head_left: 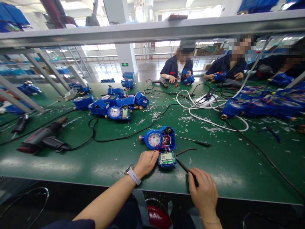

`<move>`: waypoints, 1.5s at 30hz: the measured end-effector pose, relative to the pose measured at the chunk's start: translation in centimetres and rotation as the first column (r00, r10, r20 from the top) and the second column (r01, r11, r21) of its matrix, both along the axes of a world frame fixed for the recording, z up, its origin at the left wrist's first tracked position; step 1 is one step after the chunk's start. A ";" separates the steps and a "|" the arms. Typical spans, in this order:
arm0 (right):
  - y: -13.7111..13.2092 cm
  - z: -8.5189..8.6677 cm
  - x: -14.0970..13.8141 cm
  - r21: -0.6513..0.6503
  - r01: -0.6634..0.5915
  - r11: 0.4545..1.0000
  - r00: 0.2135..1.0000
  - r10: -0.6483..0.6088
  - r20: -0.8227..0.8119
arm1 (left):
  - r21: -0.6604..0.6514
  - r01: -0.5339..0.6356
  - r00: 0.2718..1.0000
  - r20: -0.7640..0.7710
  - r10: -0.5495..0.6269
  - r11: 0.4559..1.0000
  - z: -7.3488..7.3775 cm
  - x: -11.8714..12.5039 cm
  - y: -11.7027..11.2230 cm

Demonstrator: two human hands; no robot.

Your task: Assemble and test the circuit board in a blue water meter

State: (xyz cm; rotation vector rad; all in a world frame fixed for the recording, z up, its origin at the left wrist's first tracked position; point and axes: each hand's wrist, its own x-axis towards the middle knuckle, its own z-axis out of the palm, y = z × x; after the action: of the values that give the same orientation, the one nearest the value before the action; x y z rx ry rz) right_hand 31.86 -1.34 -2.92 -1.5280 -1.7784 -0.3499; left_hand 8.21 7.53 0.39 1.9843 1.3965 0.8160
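A blue water meter lies uncovered on the green bench, its round dial facing up and colored wires showing in its housing. Those wires run to a blue display module with a lit screen on a green board. My left hand is closed at the module's left edge, its fingertips pinching there; whether they grip the casing or a wire is hard to see. In my right hand is one handle of dark pliers. Their other handle is spread away, and the jaws touch or sit close to the module's right side.
Behind the meter lies a thin screwdriver. A heat gun rests at left with its black cord crossing the bench. More blue meters are piled behind and at right. White cable loops at right. Co-workers sit opposite, beneath an overhead shelf.
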 end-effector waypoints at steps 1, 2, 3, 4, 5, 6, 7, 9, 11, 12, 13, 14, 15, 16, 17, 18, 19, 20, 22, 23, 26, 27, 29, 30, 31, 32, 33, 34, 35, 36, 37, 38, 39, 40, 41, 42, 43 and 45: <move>0.0 0.0 0.0 0.000 -0.001 1.000 1.000 0.001 -0.001 | -0.001 0.003 1.000 0.012 -0.003 1.000 0.0 -0.1 0.0; 0.0 0.0 0.0 0.000 -0.002 1.000 1.000 0.002 -0.001 | -0.002 0.007 1.000 0.027 -0.007 1.000 -0.1 -0.1 0.0; 0.0 -0.1 0.0 -0.001 -0.001 1.000 1.000 0.001 -0.002 | -0.004 0.011 0.999 0.045 -0.011 1.000 -0.1 -0.2 0.0; 0.0 -0.1 0.0 -0.002 0.001 1.000 1.000 -0.001 -0.004 | -0.007 0.012 0.998 0.065 -0.012 1.000 -0.2 -0.2 0.0; 0.0 -0.1 0.0 -0.003 0.003 1.000 1.000 -0.003 -0.005 | -0.008 0.011 0.996 0.087 -0.010 1.000 -0.2 -0.3 0.0; 0.0 -0.2 0.0 -0.006 0.006 1.000 1.000 -0.006 -0.007 | -0.009 0.008 0.994 0.112 -0.007 1.000 -0.2 -0.3 0.0; 0.0 -0.2 0.0 -0.007 0.009 1.000 1.000 -0.009 -0.010 | -0.010 0.006 0.991 0.137 -0.004 1.000 -0.2 -0.4 0.0; 0.0 -0.2 0.0 -0.009 0.013 1.000 1.000 -0.013 -0.012 | -0.017 -0.001 0.981 0.192 0.004 1.000 -0.2 -0.4 -0.1; 0.0 -0.2 0.0 -0.008 0.012 1.000 1.000 -0.013 -0.011 | -0.034 -0.015 0.968 0.251 0.023 0.999 -0.1 -0.4 -0.1; 0.0 -0.1 0.0 -0.006 0.012 1.000 1.000 -0.012 -0.010 | -0.046 -0.025 0.958 0.283 0.037 0.999 -0.1 -0.4 -0.2; 0.0 -0.1 0.0 -0.005 0.011 1.000 1.000 -0.011 -0.008 | -0.061 -0.037 0.948 0.314 0.054 0.997 -0.1 -0.3 -0.2; 0.0 -0.1 0.0 -0.004 0.010 1.000 1.000 -0.011 -0.007 | -0.077 -0.046 0.936 0.346 0.070 0.996 -0.1 -0.3 -0.2; 0.0 0.0 0.0 -0.002 0.010 1.000 1.000 -0.010 -0.006 | -0.095 -0.051 0.923 0.375 0.083 0.994 -0.1 -0.3 -0.2; 0.0 0.0 0.0 -0.003 0.010 1.000 1.000 -0.010 -0.005 | -0.114 -0.050 0.910 0.404 0.092 0.992 -0.1 -0.3 -0.2; 0.0 -0.1 0.0 -0.004 0.009 1.000 1.000 -0.009 -0.004 | -0.134 -0.044 0.897 0.431 0.098 0.990 0.0 -0.3 -0.2; 0.0 -0.1 0.0 -0.006 0.009 1.000 1.000 -0.009 -0.003 | -0.156 -0.033 0.884 0.456 0.101 0.987 0.0 -0.3 -0.2; 0.0 -0.1 0.0 -0.008 0.008 1.000 1.000 -0.008 -0.002 | -0.178 -0.017 0.871 0.481 0.102 0.984 0.1 -0.2 -0.3; 0.0 -0.2 0.0 -0.009 0.008 1.000 1.000 -0.008 0.000 | -0.201 0.002 0.858 0.504 0.101 0.980 0.2 -0.2 -0.3; 0.0 -0.2 0.0 -0.008 0.008 1.000 1.000 -0.008 0.004 | -0.244 0.049 0.832 0.547 0.096 0.969 0.4 -0.1 -0.4; 0.0 -0.2 0.0 -0.007 0.008 1.000 1.000 -0.008 0.006 | -0.263 0.074 0.818 0.567 0.092 0.962 0.5 -0.1 -0.5; 0.0 -0.1 0.0 -0.002 0.005 1.000 1.000 -0.005 0.010 | -0.300 0.133 0.775 0.625 0.090 0.945 0.6 0.0 -0.5; 0.0 -0.1 0.0 0.000 0.004 1.000 1.000 -0.004 0.011 | -0.308 0.146 0.762 0.641 0.092 0.940 0.7 0.0 -0.6; 0.0 -0.1 0.0 0.001 0.003 1.000 1.000 -0.003 0.013 | -0.320 0.168 0.738 0.668 0.096 0.932 0.7 0.0 -0.5; 0.0 -0.1 0.0 0.001 0.004 1.000 1.000 -0.004 0.014 | -0.324 0.178 0.728 0.679 0.097 0.929 0.6 0.0 -0.5; 0.0 -0.1 0.0 0.001 0.004 1.000 1.000 -0.004 0.015 | -0.327 0.188 0.720 0.687 0.096 0.926 0.6 0.0 -0.5; 0.0 -0.1 0.0 0.001 0.005 1.000 1.000 -0.005 0.015 | -0.329 0.197 0.713 0.695 0.095 0.923 0.5 0.0 -0.4; 0.0 -0.1 0.0 0.002 0.006 1.000 1.000 -0.006 0.016 | -0.331 0.206 0.708 0.700 0.093 0.921 0.4 0.0 -0.4; 0.0 -0.1 0.0 0.004 0.007 1.000 1.000 -0.007 0.017 | -0.332 0.213 0.703 0.705 0.092 0.919 0.3 0.0 -0.4; 0.0 0.0 0.0 0.005 0.007 1.000 1.000 -0.008 0.019 | -0.333 0.219 0.700 0.708 0.090 0.917 0.3 0.0 -0.4; 0.0 0.0 0.0 0.007 0.008 1.000 1.000 -0.008 0.019 | -0.334 0.224 0.698 0.710 0.088 0.916 0.2 0.0 -0.4; 0.0 0.0 0.0 0.008 0.007 1.000 1.000 -0.007 0.020 | -0.334 0.226 0.698 0.711 0.087 0.915 0.1 0.0 -0.4; 0.0 0.0 0.0 0.008 0.007 1.000 1.000 -0.007 0.021 | -0.335 0.225 0.698 0.711 0.088 0.915 0.1 0.1 -0.4; 0.0 0.0 0.0 0.006 0.006 1.000 1.000 -0.006 0.021 | -0.335 0.221 0.700 0.709 0.090 0.916 0.1 0.1 -0.4; 0.0 -0.1 0.0 0.004 0.004 1.000 1.000 -0.005 0.021 | -0.335 0.214 0.702 0.706 0.094 0.918 0.1 0.1 -0.4; 0.0 -0.1 0.0 0.002 0.003 1.000 1.000 -0.003 0.021 | -0.335 0.204 0.706 0.702 0.099 0.920 0.2 0.1 -0.4; 0.0 -0.1 0.0 -0.001 0.002 1.000 1.000 -0.002 0.021 | -0.335 0.193 0.709 0.697 0.105 0.922 0.3 0.1 -0.4; 0.0 -0.2 0.1 -0.004 0.001 1.000 1.000 -0.001 0.021 | -0.336 0.182 0.712 0.693 0.111 0.924 0.4 0.1 -0.4; 0.0 -0.2 0.1 -0.009 0.003 1.000 1.000 -0.003 0.021 | -0.340 0.167 0.717 0.686 0.123 0.925 0.6 0.0 -0.4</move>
State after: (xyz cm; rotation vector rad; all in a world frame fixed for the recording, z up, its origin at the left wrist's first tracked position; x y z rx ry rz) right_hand 31.93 -1.34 -3.16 -1.5383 -1.7961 -0.3607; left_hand 8.22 7.17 0.98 1.1791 0.9622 1.0460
